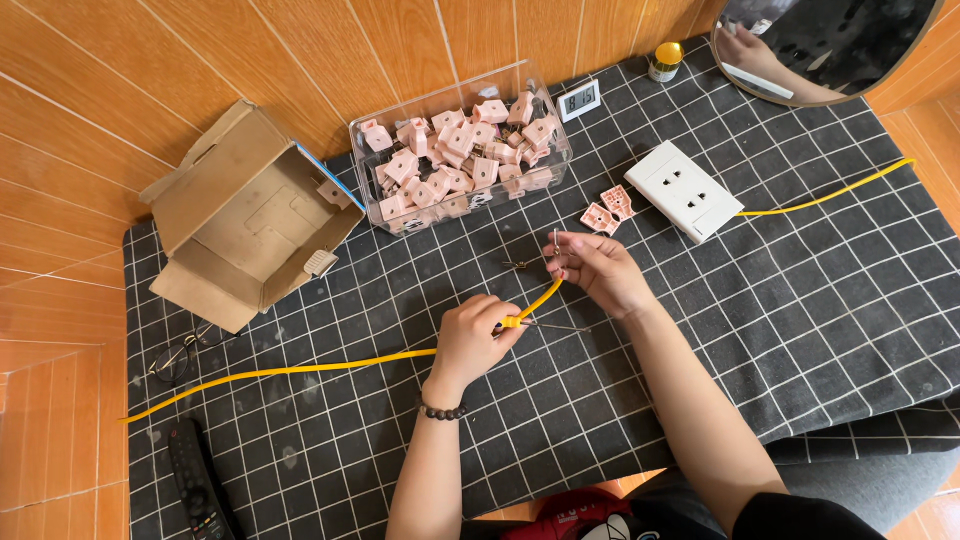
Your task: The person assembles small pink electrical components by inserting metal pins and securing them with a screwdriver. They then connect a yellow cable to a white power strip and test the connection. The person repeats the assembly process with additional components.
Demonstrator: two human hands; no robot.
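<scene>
Near the middle of the black grid-patterned cloth (760, 300), both hands work on a yellow cable (300, 368). The left hand (470, 340) is closed around the cable where its yellow sheath ends, with a thin metal tool lying just beside its fingers. The right hand (600, 270) pinches the bare wire ends (556, 245) that rise from the cable between thumb and fingertips. From the left hand the cable trails away toward the cloth's left edge. A white wall socket (685, 188) lies toward the far right part of the cloth, with a second yellow cable (830, 195) running from it to the right edge, and two small pink plastic parts (608, 210) sit just beside its left side. A clear plastic box (460, 150) filled with more pink parts stands at the far edge, an open cardboard box (250, 215) at the far left corner. Eyeglasses (180, 355) and a black remote control (200, 485) lie along the left edge. A small digital display (579, 99) and a yellow-capped jar (665, 60) sit at the far edge.
</scene>
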